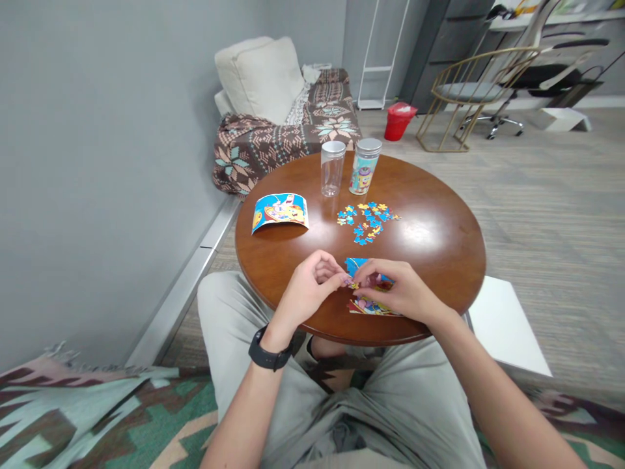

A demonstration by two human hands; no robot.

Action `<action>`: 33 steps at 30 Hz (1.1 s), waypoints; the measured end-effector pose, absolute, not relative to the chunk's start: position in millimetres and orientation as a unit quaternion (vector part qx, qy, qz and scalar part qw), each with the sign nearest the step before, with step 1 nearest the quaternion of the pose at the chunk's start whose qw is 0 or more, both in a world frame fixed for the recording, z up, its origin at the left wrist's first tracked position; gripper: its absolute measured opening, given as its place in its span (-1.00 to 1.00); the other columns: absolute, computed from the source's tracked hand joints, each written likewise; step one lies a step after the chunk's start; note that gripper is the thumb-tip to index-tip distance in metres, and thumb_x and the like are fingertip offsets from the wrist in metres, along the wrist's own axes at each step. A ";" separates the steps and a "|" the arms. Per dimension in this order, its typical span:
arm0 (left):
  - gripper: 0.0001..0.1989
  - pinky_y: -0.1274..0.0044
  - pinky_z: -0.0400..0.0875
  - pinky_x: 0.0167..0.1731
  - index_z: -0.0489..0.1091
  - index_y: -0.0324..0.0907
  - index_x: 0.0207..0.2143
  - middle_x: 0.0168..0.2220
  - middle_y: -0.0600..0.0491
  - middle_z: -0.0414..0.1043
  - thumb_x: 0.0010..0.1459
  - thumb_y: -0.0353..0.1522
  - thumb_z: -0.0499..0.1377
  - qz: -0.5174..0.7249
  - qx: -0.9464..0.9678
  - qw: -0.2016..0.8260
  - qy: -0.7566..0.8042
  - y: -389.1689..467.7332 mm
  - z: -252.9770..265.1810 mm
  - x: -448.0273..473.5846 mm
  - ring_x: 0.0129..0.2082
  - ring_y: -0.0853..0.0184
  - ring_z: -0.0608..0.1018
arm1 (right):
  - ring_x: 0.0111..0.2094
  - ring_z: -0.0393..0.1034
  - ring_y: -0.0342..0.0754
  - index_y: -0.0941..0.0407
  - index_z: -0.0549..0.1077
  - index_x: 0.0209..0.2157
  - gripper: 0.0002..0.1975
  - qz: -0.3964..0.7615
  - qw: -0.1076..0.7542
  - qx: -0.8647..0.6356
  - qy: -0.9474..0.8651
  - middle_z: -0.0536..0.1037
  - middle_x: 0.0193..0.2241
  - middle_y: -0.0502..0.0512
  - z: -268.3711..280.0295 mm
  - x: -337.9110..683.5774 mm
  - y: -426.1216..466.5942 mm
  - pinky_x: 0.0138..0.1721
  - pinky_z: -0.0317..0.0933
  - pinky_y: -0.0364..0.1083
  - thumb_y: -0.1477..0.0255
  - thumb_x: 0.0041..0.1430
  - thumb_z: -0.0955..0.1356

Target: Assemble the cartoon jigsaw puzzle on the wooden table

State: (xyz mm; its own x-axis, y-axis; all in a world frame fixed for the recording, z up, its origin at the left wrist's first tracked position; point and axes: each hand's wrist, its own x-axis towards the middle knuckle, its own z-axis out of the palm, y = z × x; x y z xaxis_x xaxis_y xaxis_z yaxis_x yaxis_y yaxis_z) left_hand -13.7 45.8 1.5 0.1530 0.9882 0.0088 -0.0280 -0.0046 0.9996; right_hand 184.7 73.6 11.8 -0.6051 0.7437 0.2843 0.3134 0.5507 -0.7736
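Near the front edge of the round wooden table (288, 267) lies a partly joined jigsaw puzzle (374, 306) with blue, yellow and red print. My left hand (317, 283) pinches a small puzzle piece (350, 282) at the puzzle's left side. Over the puzzle, my right hand (390, 286) has thumb and forefinger closed around the right side of that same piece, covering much of the print. Loose puzzle pieces (368, 221) in blue and yellow are scattered beyond my hands. A curved picture sheet (280, 212) rests at the table's left.
Toward the back of the table stand a clear jar (333, 170) and a printed jar (365, 168), both with silver lids. A patterned sofa (293, 140) is behind. On the floor are a red bin (399, 122) and a gold wire chair (469, 94).
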 end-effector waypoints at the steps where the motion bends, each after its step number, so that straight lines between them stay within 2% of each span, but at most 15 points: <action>1: -0.74 0.57 0.42 -0.35 0.25 -0.20 -0.35 -0.39 0.08 0.49 0.03 -0.30 0.30 0.469 0.529 0.544 0.452 46.1 2.0 -13.0 -0.40 0.42 0.53 | -0.43 0.45 -0.13 0.12 0.48 -0.37 -0.88 0.349 0.306 -0.318 -0.827 0.58 -0.39 0.06 11.9 184.6 73.9 -0.37 0.31 -0.15 0.34 0.11 0.41; 12: -0.72 0.53 0.47 -0.26 0.27 -0.21 -0.35 -0.31 -0.02 0.56 0.00 -0.32 0.33 0.464 0.527 0.573 0.423 44.1 5.2 -14.6 -0.35 0.38 0.58 | -0.43 0.44 -0.12 0.12 0.44 -0.40 -0.83 0.356 0.295 -0.316 -0.828 0.56 -0.42 0.05 13.7 184.3 74.1 -0.38 0.30 -0.15 0.33 0.06 0.45; 22: -0.75 0.52 0.47 -0.23 0.31 -0.22 -0.35 -0.27 -0.02 0.56 0.01 -0.32 0.33 0.465 0.522 0.574 0.427 44.2 4.5 -15.0 -0.30 0.35 0.60 | -0.43 0.41 -0.14 0.08 0.47 -0.20 -0.74 0.343 0.295 -0.316 -0.834 0.53 -0.41 0.01 12.5 184.8 74.2 -0.38 0.31 -0.16 0.33 0.05 0.45; 33: -0.73 0.53 0.45 -0.26 0.30 -0.21 -0.33 -0.25 -0.04 0.55 0.00 -0.32 0.34 0.458 0.518 0.585 0.424 40.3 2.8 -14.0 -0.33 0.39 0.57 | -0.51 0.38 -0.15 0.08 0.47 -0.32 -0.84 0.314 0.308 -0.324 -0.837 0.51 -0.46 0.00 9.3 183.5 74.6 -0.48 0.28 -0.19 0.34 0.06 0.45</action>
State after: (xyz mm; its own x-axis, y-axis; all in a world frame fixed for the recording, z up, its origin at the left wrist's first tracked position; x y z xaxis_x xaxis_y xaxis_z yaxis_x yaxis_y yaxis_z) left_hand -14.0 40.3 2.8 0.2215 0.9749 -0.0207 -0.0971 0.0432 0.9943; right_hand 183.5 74.6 9.3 -0.5997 0.7368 0.3122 0.3496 0.5922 -0.7260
